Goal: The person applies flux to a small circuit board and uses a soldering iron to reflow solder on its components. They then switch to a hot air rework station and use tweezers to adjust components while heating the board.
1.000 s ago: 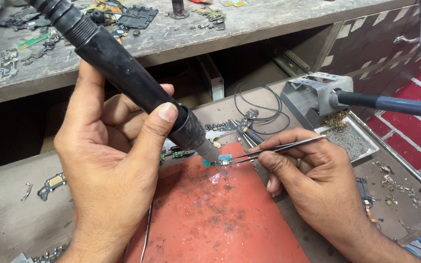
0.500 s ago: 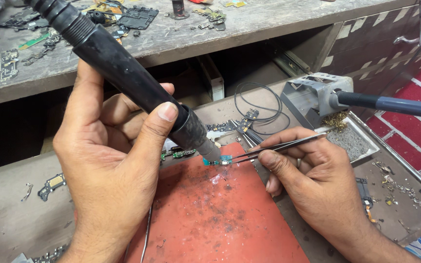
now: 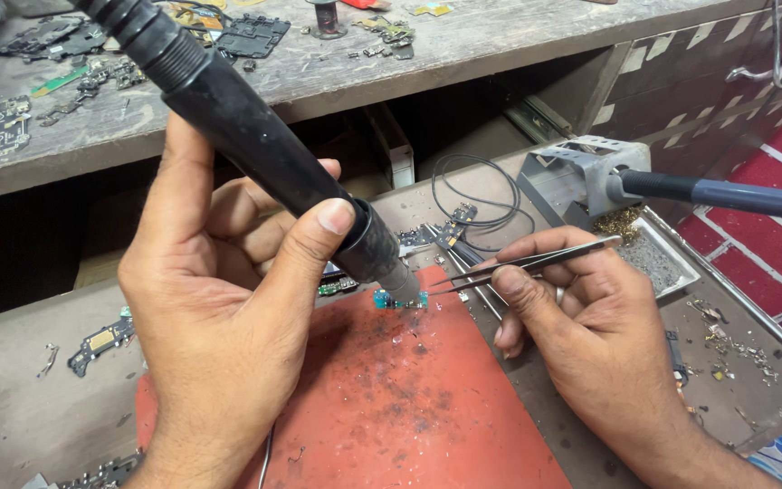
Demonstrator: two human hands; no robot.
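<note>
Barely anything has shifted since the earlier frames: the nozzle (image 3: 402,282) sits a touch closer over the chip board (image 3: 398,300), tweezers (image 3: 522,265) as before.

Left hand (image 3: 228,317) is wrapped round the black hot-air wand (image 3: 255,145), thumb pressed along its barrel; right hand (image 3: 590,335) pinches the tweezers, tips closed at the board's right edge; the board lies at the top edge of the red mat (image 3: 391,407), under the nozzle; risk, as I judge it: the nozzle is so near that heat could scorch the board or the mat; a tweezer slip could flick the tiny board off among the scrap parts (image 3: 101,340); the iron in its stand (image 3: 581,177) sits near the right wrist, so a burn is possible.
</note>
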